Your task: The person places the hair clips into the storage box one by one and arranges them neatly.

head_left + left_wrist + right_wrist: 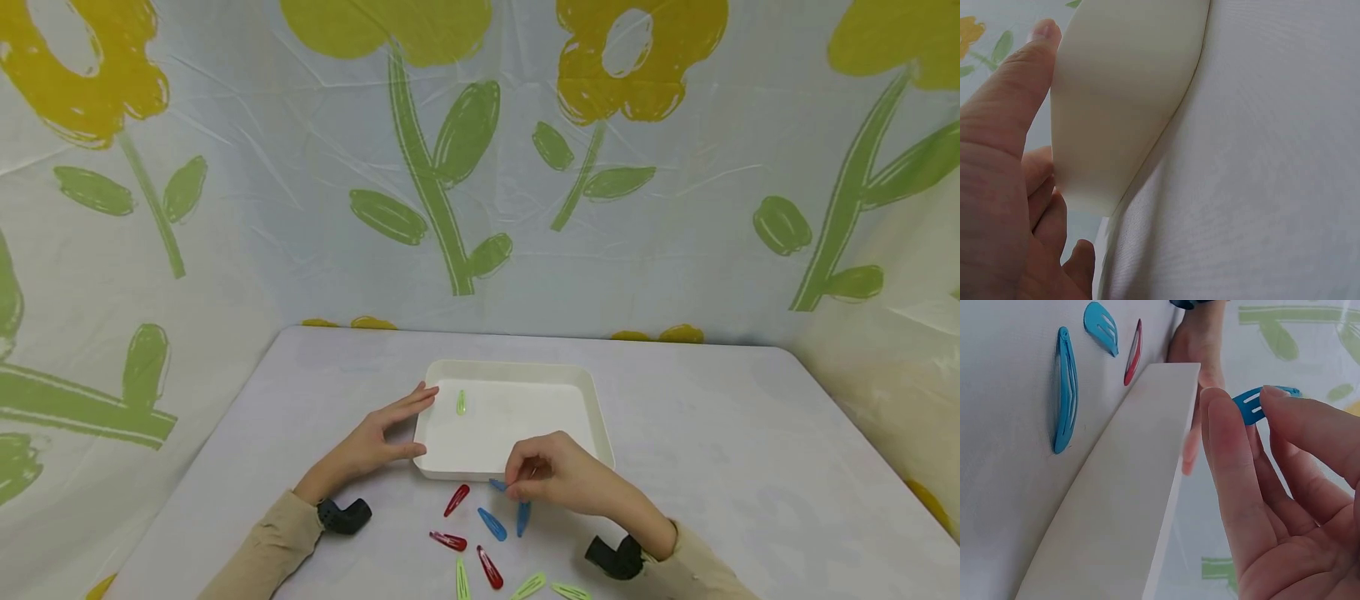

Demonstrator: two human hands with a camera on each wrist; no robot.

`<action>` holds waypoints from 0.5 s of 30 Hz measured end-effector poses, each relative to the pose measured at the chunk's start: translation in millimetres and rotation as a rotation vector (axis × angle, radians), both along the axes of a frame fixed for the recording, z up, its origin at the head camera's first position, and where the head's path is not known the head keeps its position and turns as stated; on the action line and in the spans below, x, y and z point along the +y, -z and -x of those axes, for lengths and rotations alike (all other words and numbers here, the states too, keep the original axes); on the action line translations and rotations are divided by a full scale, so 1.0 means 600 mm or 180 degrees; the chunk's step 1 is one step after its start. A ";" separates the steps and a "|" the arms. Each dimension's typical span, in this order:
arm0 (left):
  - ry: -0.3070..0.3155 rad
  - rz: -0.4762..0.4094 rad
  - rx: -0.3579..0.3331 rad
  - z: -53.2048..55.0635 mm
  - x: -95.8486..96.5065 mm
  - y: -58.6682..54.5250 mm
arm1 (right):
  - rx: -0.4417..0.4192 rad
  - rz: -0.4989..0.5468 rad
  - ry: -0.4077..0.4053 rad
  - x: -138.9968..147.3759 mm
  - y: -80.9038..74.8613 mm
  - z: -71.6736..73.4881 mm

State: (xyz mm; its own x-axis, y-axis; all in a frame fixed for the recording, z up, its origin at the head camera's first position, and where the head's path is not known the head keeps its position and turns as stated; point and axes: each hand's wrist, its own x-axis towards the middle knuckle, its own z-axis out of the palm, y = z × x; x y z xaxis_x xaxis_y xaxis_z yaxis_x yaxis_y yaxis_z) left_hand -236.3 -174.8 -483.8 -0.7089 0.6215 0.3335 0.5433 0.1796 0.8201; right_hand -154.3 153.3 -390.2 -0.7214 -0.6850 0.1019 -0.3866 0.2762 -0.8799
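White tray, on counter: one green clip inside, toward the left. Left grip: fingers apart, touching the tray's left side. Right grip: clamped on a blue clip, just beside the person's-side rim.

The tray here is smooth plastic, the hair clips glossy, perhaps lacquered metal, the sleeves matt, creased cloth.
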 end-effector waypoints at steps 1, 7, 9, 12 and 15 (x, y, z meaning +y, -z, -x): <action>-0.0002 -0.0002 -0.0010 0.000 0.000 0.000 | -0.0031 -0.0001 0.0009 0.000 0.000 0.001; 0.0011 -0.0033 0.0006 0.000 0.000 0.000 | -0.0104 0.0069 0.0011 0.003 -0.001 0.008; 0.0010 -0.0047 0.0006 0.000 0.000 0.000 | -0.0118 0.0127 0.0002 0.002 -0.002 0.010; -0.0007 -0.0038 0.0010 0.000 0.001 0.001 | -0.0145 0.0193 0.0005 0.000 -0.005 0.013; -0.0028 -0.0030 0.0020 0.002 0.001 0.003 | -0.0134 0.0217 0.0038 -0.001 -0.007 0.017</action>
